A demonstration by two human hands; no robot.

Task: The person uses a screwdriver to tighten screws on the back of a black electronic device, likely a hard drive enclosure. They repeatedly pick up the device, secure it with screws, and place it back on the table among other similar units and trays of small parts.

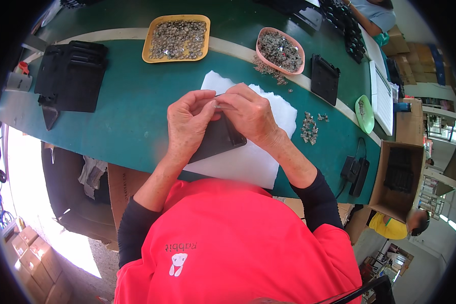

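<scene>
My left hand [190,121] and my right hand [251,112] meet above a white foam sheet [258,164]. Fingers of both are closed in a pinch, thumbs and fingertips almost touching. Between them shows a thin, light sliver, too small to name; the fingers hide the rest. Beneath my hands a black plastic part [213,141] lies tilted on the sheet, its upper end covered by my fingers. To the right of the sheet, small metal clips [309,129] lie loose on the green table [131,114].
A yellow tray [146,50] and a pink bowl [302,63] hold many small metal pieces, some spilled beside the bowl. Black plastic panels [71,76] stack at left. A green bowl [371,119], black power adapter [359,177] and open cardboard box [415,175] stand right. Other people are nearby.
</scene>
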